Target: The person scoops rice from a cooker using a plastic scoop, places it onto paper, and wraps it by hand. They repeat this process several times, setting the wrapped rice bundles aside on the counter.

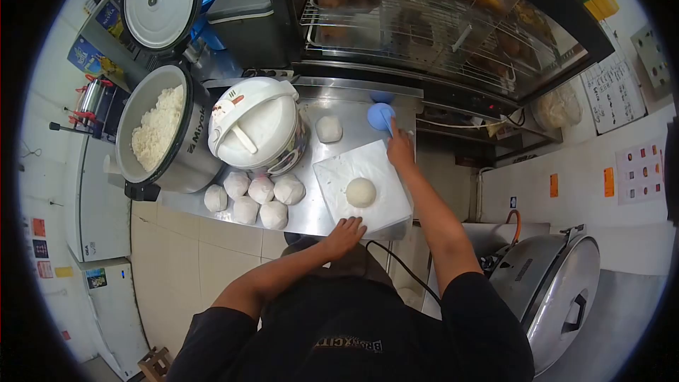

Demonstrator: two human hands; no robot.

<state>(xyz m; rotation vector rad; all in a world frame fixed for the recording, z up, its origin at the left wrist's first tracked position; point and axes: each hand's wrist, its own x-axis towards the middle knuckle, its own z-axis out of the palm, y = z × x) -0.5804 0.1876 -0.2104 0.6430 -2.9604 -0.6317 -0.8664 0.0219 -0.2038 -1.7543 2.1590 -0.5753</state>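
My right hand [399, 150] reaches to the far right of the steel counter [315, 216] and grips the handle of a blue rice scoop [380, 116]. My left hand [344, 235] rests with fingers spread on the near edge of a white paper sheet [336, 170]. One white rice ball [361, 192] sits in the middle of that sheet. Another rice ball [328, 129] lies farther back on the bare counter. Several wrapped rice balls [253, 197] are piled at the counter's left.
An open rice cooker [159, 134] full of white rice stands at the left, its lid [155, 1] raised. A closed white rice cooker [258, 124] sits beside it. A glass food display [431, 21] rises behind. A large steel pot [555, 297] stands lower right.
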